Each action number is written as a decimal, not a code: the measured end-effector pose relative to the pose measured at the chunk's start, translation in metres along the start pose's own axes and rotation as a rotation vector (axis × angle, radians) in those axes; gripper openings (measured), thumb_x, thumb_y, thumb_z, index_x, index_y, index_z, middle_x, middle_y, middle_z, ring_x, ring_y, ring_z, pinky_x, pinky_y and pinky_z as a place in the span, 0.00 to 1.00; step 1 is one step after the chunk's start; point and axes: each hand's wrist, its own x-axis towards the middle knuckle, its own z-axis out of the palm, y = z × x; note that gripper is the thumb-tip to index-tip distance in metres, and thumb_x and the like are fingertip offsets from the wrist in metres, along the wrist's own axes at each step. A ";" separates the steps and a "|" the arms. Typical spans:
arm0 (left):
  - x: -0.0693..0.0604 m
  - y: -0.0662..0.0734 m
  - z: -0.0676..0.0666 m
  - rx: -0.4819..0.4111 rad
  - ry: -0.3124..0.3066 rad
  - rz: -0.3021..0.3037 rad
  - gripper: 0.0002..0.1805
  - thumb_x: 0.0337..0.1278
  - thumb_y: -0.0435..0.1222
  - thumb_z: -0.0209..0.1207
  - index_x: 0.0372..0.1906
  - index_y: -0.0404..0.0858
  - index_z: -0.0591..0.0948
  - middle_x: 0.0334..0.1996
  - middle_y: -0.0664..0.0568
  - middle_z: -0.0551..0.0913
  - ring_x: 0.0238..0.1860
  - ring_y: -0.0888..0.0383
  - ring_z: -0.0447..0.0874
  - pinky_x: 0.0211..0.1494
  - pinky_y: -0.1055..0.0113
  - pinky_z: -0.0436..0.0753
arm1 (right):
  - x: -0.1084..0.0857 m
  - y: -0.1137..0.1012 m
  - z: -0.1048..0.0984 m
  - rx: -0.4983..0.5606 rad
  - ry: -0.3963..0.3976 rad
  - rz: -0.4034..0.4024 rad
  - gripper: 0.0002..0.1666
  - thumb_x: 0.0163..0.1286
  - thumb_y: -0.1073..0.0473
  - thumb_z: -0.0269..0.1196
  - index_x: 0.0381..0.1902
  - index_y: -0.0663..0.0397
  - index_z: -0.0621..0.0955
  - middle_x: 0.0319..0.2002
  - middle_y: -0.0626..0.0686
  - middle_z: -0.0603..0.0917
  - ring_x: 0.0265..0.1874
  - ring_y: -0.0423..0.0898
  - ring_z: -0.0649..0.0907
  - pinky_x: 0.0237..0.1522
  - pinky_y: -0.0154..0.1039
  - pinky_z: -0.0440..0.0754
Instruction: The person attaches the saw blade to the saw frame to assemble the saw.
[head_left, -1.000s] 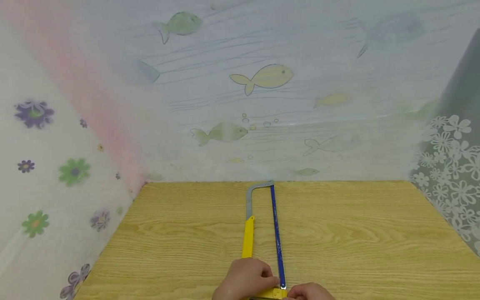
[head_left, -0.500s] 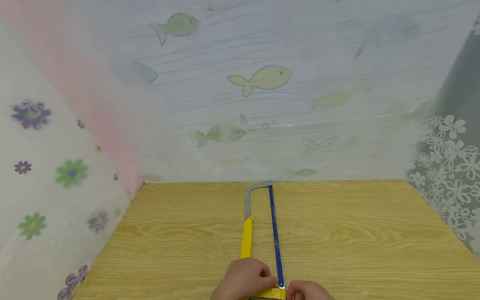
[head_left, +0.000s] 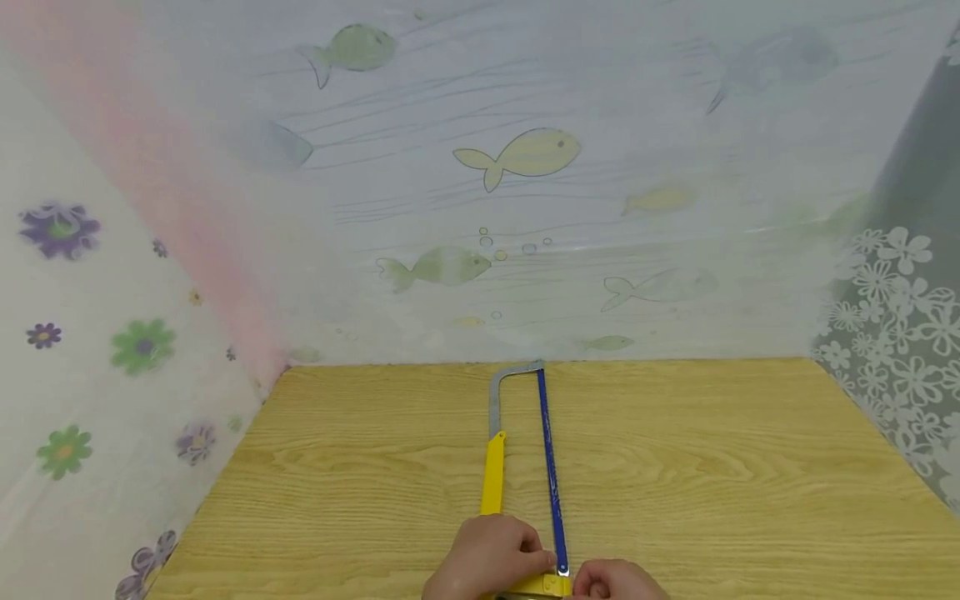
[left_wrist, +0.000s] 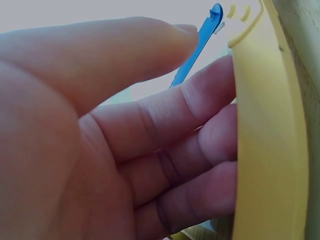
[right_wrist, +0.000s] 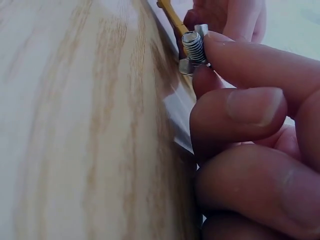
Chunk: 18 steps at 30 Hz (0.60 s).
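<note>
A hacksaw with a yellow and grey frame (head_left: 492, 477) and a blue blade (head_left: 552, 475) lies flat on the wooden table. My left hand (head_left: 489, 557) holds the frame near its handle end. In the left wrist view several fingertips meet the yellow frame (left_wrist: 270, 135), and the thumb extends across in front of the blue blade (left_wrist: 192, 60). At the blade's near end, my right hand (head_left: 618, 580) pinches a metal wing nut (right_wrist: 185, 66) between thumb and forefinger. A threaded bolt end (right_wrist: 194, 46) sticks out through the nut. The saw's handle is mostly out of view.
The wood-grain table (head_left: 712, 467) extends to both sides of the saw. Behind it hangs a pale sheet (head_left: 420, 200) with printed fish. A flowered sheet (head_left: 90, 292) borders the left, and a grey floral one (head_left: 900, 333) the right.
My right fingers shift and curl a little at the wing nut. The left hand and the hacksaw keep their places. The head view has moved slightly.
</note>
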 end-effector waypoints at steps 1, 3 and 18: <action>0.000 0.000 0.000 0.002 0.003 0.002 0.17 0.47 0.58 0.55 0.17 0.52 0.79 0.12 0.66 0.70 0.16 0.67 0.65 0.22 0.71 0.62 | 0.000 0.000 0.000 -0.012 0.004 0.003 0.16 0.55 0.46 0.63 0.23 0.52 0.77 0.14 0.43 0.69 0.15 0.39 0.68 0.20 0.29 0.64; 0.001 -0.001 0.001 0.002 0.007 0.002 0.17 0.47 0.58 0.55 0.17 0.53 0.79 0.12 0.66 0.70 0.16 0.67 0.65 0.22 0.71 0.62 | 0.000 0.001 0.000 -0.035 0.008 0.007 0.16 0.56 0.46 0.62 0.23 0.52 0.78 0.14 0.43 0.70 0.16 0.39 0.69 0.20 0.30 0.65; 0.000 -0.002 -0.001 -0.005 0.004 -0.004 0.17 0.47 0.58 0.54 0.18 0.52 0.79 0.13 0.66 0.71 0.16 0.67 0.65 0.23 0.71 0.62 | 0.001 0.001 -0.001 -0.102 0.006 0.010 0.19 0.58 0.43 0.59 0.24 0.52 0.81 0.17 0.44 0.78 0.18 0.40 0.73 0.23 0.33 0.68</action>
